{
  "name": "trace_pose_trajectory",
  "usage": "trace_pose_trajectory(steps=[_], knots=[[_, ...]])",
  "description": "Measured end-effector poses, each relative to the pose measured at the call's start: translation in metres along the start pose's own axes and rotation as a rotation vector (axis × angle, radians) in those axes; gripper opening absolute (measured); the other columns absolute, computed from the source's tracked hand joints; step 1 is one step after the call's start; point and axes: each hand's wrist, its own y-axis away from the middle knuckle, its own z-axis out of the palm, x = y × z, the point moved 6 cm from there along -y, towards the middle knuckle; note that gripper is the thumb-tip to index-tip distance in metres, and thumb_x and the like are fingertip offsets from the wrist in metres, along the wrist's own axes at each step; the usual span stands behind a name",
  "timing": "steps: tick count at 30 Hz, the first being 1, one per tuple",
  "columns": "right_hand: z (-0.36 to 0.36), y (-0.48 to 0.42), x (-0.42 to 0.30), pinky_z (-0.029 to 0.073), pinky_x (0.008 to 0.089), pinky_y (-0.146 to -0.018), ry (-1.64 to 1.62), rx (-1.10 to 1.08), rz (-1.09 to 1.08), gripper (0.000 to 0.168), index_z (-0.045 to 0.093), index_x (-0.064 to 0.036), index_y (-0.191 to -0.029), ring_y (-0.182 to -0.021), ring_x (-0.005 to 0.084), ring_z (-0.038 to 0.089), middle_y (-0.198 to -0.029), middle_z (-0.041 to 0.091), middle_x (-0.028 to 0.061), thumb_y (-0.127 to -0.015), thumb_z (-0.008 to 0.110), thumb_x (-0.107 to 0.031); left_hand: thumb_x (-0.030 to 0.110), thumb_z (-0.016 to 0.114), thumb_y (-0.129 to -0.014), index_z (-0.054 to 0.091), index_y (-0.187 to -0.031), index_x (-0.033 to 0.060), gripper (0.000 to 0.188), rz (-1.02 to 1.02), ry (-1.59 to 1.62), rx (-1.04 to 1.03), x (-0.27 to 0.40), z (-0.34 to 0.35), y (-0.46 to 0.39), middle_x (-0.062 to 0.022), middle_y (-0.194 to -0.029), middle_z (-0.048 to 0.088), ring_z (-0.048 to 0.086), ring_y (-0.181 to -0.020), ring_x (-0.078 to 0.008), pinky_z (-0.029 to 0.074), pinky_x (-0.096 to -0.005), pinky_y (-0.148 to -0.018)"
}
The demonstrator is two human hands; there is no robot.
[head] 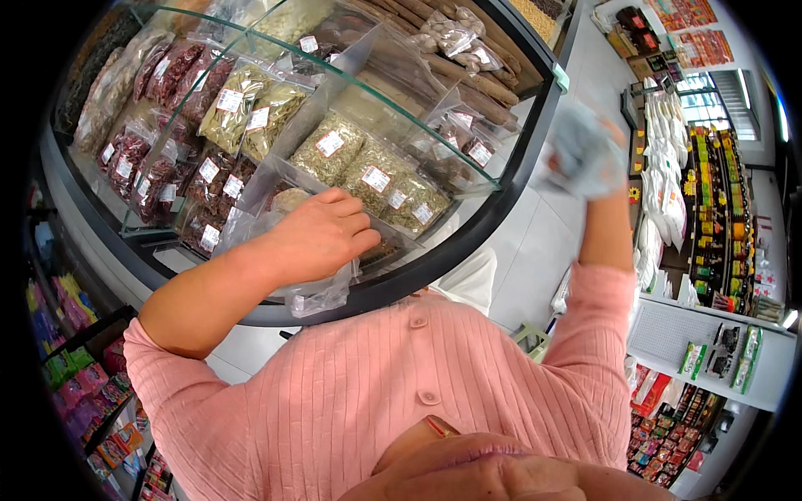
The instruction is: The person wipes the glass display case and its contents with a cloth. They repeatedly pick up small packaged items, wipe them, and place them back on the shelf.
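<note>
My right hand (615, 141) is raised beyond the bin's right side, shut on a crumpled grey-blue cloth (579, 150); both are blurred. My left hand (329, 228) lies with bent fingers over a front compartment of the curved display bin. Clear plastic (250, 222) shows beneath that wrist, and its fingertips are partly hidden, so I cannot tell whether they grip anything. Just beyond the left hand sit clear bags of dried green herb (376, 181) with white labels. Bags of dried red chillies (150, 166) and dried leaves (229, 103) fill compartments to the left.
A glass panel (376, 94) with a green edge crosses above the goods. The bin's dark rim (432, 263) curves in front of my body. Brown sticks of bark (476, 81) lie at the back. Shelves of bottles (708, 213) and white bags (661, 163) stand across the tiled floor (532, 219).
</note>
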Motion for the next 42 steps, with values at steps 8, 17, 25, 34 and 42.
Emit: trace_pose_trajectory(steps=[8,17,25,34,42], knots=[[-0.293,0.264,0.085,0.049,0.0399,-0.071,0.780,0.919,-0.223,0.036,0.058,-0.009,-0.103,-0.081,0.0263,0.058,-0.094,0.060,0.0087,-0.079,0.060,-0.036,0.012,0.058,-0.071,0.061,-0.088,0.0095,0.017,-0.007,-0.027,0.023,0.002,0.001,-0.001,-0.0013,-0.075,0.053,0.054,-0.080,-0.0194,0.041,-0.0319,-0.078],[-0.145,0.120,0.015,0.055,0.0362,-0.067,0.329,0.921,-0.147,0.028,0.060,-0.004,-0.099,-0.083,0.0234,0.066,-0.096,0.066,0.0101,-0.080,0.070,-0.021,0.013,0.058,-0.068,0.058,-0.083,0.0095,0.016,0.010,-0.041,0.077,0.002,0.002,0.004,-0.0005,-0.072,0.050,0.053,-0.078,-0.0186,0.041,-0.0308,-0.077],[0.059,-0.068,-0.056,0.051,0.0282,-0.074,0.599,0.298,-0.243,0.034,0.056,0.003,-0.109,-0.083,0.0178,0.063,-0.096,0.063,0.0092,-0.079,0.067,-0.009,0.013,0.059,-0.069,0.057,-0.072,0.0116,0.004,0.030,-0.046,0.117,0.000,0.003,0.007,0.0016,-0.072,0.054,0.053,-0.082,-0.0160,0.040,-0.0284,-0.076],[0.104,-0.273,0.092,0.048,0.0295,-0.085,1.199,-0.147,0.091,0.042,0.056,-0.002,-0.117,-0.102,0.0140,0.057,-0.111,0.060,0.0078,-0.082,0.068,-0.020,0.017,0.059,-0.066,0.052,-0.067,0.0104,0.010,0.019,-0.012,0.203,0.000,0.007,0.009,0.0003,-0.068,0.051,0.052,-0.077,-0.0177,0.042,-0.0293,-0.076],[0.145,-0.263,0.153,0.040,0.0349,-0.100,1.155,-0.154,0.440,0.058,0.041,-0.002,-0.135,-0.132,0.0186,0.033,-0.142,0.037,0.0159,-0.091,0.053,-0.037,0.017,0.059,-0.075,0.063,-0.076,0.0123,0.007,0.014,-0.014,0.060,0.004,0.010,0.010,0.0032,-0.076,0.060,0.056,-0.084,-0.0151,0.040,-0.0281,-0.073]])
